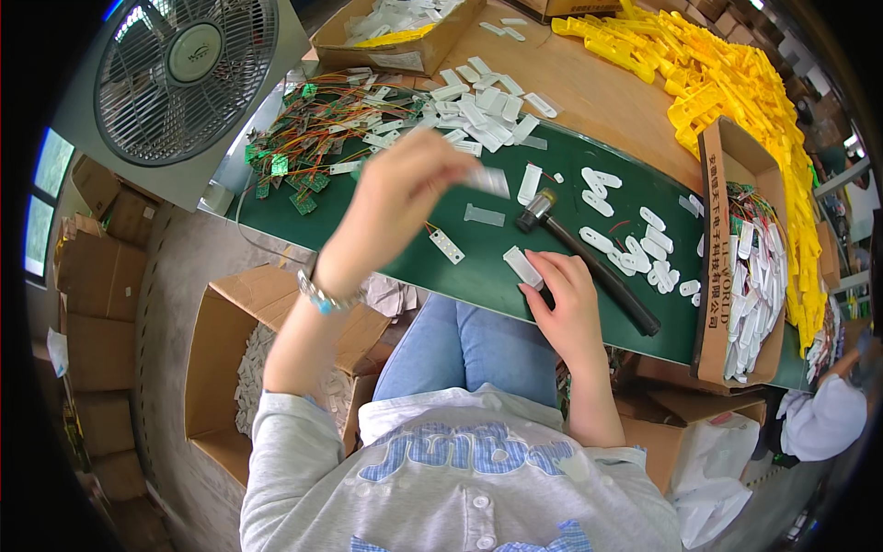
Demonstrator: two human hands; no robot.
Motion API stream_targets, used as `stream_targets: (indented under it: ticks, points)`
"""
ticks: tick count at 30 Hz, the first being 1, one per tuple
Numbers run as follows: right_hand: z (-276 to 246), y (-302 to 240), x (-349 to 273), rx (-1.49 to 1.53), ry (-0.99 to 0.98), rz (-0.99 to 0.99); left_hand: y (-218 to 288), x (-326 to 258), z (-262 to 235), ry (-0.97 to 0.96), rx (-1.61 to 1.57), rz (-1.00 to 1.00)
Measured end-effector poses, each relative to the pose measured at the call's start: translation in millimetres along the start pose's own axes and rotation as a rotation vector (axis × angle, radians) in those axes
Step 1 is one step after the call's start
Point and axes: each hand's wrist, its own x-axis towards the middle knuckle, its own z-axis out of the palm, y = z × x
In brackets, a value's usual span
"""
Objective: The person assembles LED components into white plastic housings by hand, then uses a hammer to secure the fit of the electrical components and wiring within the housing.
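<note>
My left hand, somewhat blurred, is raised over the green mat with thumb and fingers pinched on a small translucent plastic strip. On the mat near its front edge, my right hand grips a white oblong plastic shell between thumb and fingers. Between the hands lie a small white circuit board with wires and a clear plastic strip. Another white shell rests farther back. A black-handled hammer slants beside my right hand, its head toward the middle of the mat.
Wired circuit boards and white shells are heaped at the back left. Small white pieces lie right of the hammer. An open carton holds wired white parts; yellow parts pile behind. A fan stands left.
</note>
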Motion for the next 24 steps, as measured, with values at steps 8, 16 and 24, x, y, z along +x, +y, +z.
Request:
stream_targets:
  ticks: [8,16,24]
  points:
    - [1,-1,1,-0.014,0.016,-0.028,-2,-59,35,-0.215,0.156,0.044]
    - [2,-1,1,-0.055,0.015,-0.041,-5,-85,33,-0.229,0.237,0.082]
    - [2,-2,0,-0.067,0.002,-0.026,-9,-76,50,-0.031,0.261,0.048]
